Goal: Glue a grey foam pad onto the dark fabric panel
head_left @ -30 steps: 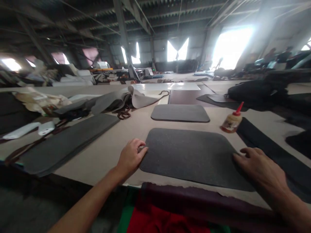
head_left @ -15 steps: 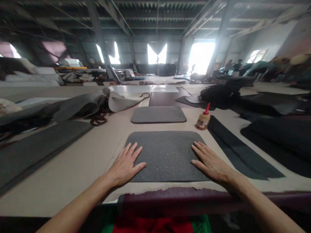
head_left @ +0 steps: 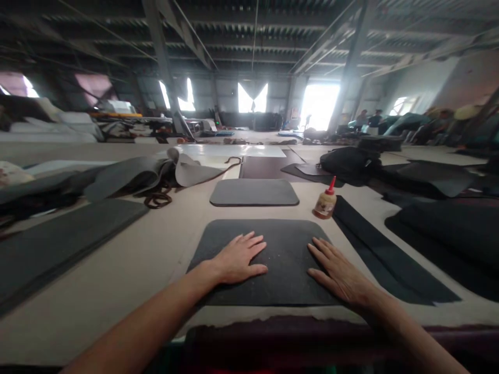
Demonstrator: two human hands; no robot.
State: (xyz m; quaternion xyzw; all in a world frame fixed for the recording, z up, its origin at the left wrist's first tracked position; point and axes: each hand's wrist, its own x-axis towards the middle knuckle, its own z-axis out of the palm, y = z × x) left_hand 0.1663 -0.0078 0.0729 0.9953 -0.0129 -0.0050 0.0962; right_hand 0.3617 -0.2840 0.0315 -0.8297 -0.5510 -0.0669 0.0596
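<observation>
Pressing flat: left hand point(head_left: 237, 257) and right hand point(head_left: 338, 270), both spread open-palmed and gripping nothing, rest on the dark mat point(head_left: 286, 244) lying just nearer than the glue bottle point(head_left: 325, 201); smoothing step apparently underway, even outward pressure judged next.

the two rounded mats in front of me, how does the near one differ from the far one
The near mat looks darker, almost black with a speckled face; the far mat is a lighter, smoother grey. The near mat has the left hand and right hand lying flat on it; the far mat lies bare. The near mat looks larger, partly from closeness. Both are flat rounded rectangles on the table.
</observation>
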